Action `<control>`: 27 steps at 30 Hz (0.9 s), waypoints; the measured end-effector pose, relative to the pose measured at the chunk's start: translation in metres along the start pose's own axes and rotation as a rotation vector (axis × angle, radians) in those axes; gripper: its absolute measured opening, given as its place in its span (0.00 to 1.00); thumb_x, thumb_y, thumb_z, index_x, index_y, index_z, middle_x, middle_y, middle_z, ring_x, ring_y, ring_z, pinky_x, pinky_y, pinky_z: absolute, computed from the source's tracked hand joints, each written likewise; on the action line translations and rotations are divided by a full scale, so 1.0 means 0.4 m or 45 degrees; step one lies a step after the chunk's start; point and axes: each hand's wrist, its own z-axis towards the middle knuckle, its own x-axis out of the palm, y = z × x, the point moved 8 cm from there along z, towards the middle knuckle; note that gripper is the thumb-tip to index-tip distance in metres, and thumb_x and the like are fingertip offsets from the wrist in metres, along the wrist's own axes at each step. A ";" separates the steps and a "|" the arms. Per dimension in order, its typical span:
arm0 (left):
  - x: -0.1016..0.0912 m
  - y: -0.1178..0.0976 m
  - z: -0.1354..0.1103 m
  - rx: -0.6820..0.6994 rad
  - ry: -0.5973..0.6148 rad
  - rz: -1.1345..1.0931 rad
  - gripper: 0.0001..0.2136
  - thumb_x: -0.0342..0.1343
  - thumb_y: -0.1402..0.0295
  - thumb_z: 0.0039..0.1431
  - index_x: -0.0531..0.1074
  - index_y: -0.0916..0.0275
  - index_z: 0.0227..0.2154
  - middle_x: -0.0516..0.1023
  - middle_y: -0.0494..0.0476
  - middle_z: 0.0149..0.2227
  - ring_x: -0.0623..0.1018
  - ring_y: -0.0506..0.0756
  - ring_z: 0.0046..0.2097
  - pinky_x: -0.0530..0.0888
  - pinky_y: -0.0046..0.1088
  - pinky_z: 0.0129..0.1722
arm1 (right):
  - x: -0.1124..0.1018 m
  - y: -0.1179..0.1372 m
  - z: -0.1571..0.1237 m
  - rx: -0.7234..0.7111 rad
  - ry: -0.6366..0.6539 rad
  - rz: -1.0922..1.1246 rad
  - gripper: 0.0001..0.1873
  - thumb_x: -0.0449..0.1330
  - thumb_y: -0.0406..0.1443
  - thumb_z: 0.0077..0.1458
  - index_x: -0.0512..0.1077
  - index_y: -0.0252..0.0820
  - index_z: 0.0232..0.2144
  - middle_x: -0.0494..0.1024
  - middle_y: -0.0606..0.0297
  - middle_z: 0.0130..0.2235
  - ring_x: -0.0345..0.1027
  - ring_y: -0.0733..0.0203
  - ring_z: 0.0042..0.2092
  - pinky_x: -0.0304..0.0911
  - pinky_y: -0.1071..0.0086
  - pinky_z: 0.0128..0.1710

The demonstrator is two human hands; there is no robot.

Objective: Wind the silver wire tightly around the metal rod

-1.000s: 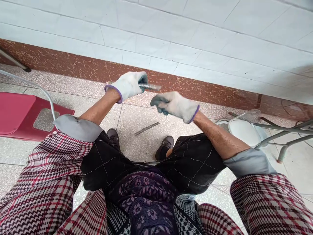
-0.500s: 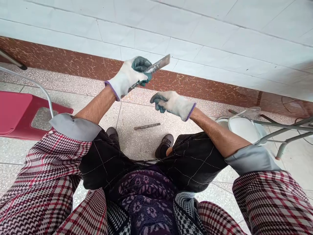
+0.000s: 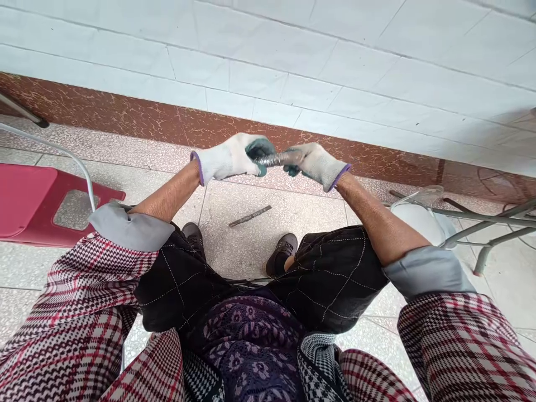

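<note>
The silver-wrapped strip (image 3: 274,159) is held in the air between the two gloved hands, in front of the red-brown baseboard (image 3: 142,114) and above the speckled floor (image 3: 226,195). The left hand (image 3: 238,155) has its grip closed around the wrapped part, thumb below and fingers curled over. The right hand (image 3: 316,163) is at the plain brownish end, its fingers bent; blur there makes it hard to say whether they pinch it or only touch it.

The strip is probably light and stiff, not fragile, with a shiny wrap that could be a little slippery. The wrapped part looks the surest place to take hold. Its long axis runs nearly level across the view, the plain end pointing right and slightly raised. A grey textured strip (image 3: 250,216) lies aslant on the floor, between the shoes and the baseboard.
</note>
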 end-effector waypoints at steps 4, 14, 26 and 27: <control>-0.063 0.026 0.025 -0.010 -0.346 -0.383 0.18 0.65 0.84 0.48 0.78 0.65 0.43 0.79 0.54 0.38 0.75 0.50 0.36 0.72 0.27 0.38 | 0.084 0.013 0.010 -0.099 0.174 -0.050 0.13 0.59 0.29 0.60 0.83 0.39 0.41 0.85 0.59 0.39 0.78 0.58 0.38 0.75 0.63 0.40; -0.104 0.073 0.077 -0.124 -0.787 -1.048 0.20 0.58 0.83 0.58 0.76 0.61 0.51 0.73 0.46 0.30 0.75 0.47 0.30 0.77 0.25 0.38 | 0.145 0.080 0.025 -0.236 -0.154 -0.046 0.18 0.63 0.33 0.63 0.76 0.40 0.55 0.84 0.52 0.51 0.78 0.46 0.52 0.72 0.51 0.57; -0.052 0.079 0.112 -0.210 -0.725 -1.185 0.07 0.52 0.70 0.75 0.74 0.61 0.41 0.76 0.49 0.27 0.76 0.49 0.27 0.76 0.24 0.30 | 0.100 0.065 -0.004 0.149 -0.228 0.902 0.10 0.65 0.36 0.61 0.66 0.47 0.38 0.62 0.75 0.22 0.53 0.66 0.20 0.52 0.70 0.13; -0.057 0.079 0.106 -0.227 -0.714 -1.124 0.07 0.52 0.72 0.74 0.75 0.61 0.41 0.76 0.49 0.26 0.76 0.49 0.27 0.76 0.24 0.30 | 0.085 0.063 -0.011 0.134 -0.199 0.926 0.11 0.67 0.38 0.61 0.67 0.47 0.39 0.62 0.75 0.22 0.52 0.67 0.19 0.50 0.71 0.13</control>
